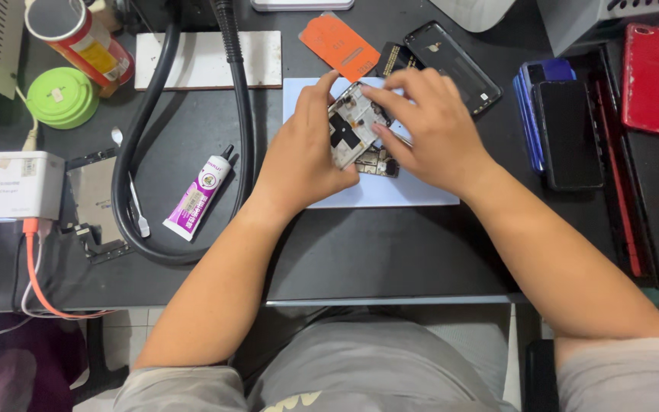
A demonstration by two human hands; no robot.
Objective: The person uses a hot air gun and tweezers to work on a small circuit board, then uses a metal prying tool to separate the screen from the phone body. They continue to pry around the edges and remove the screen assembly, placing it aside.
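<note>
Both hands work on an opened phone, held just above a pale mat at the middle of the dark surface. The left hand grasps the phone by its left edge, thumb up along the side. The right hand closes over its right edge, with the fingertips pinching at the top corner. The phone's back is off, so bare board and metal shields show.

It looks light and stiff, but fragile: the exposed parts and thin ribbon cables should not be pressed. The safest hold is by the frame edges, as now. A loose small part lies on the mat, touching the phone's lower end.

From the phone:
- At 1 o'clock lies a black back cover.
- At 12 o'clock is an orange card.
- At 3 o'clock sits a stack of phones, and beyond it a red phone.
- At 8 o'clock a glue tube lies inside the loop of a thick black hose.
- At 9 o'clock is a white charger box.
- At 10 o'clock is a green round lid.
</note>
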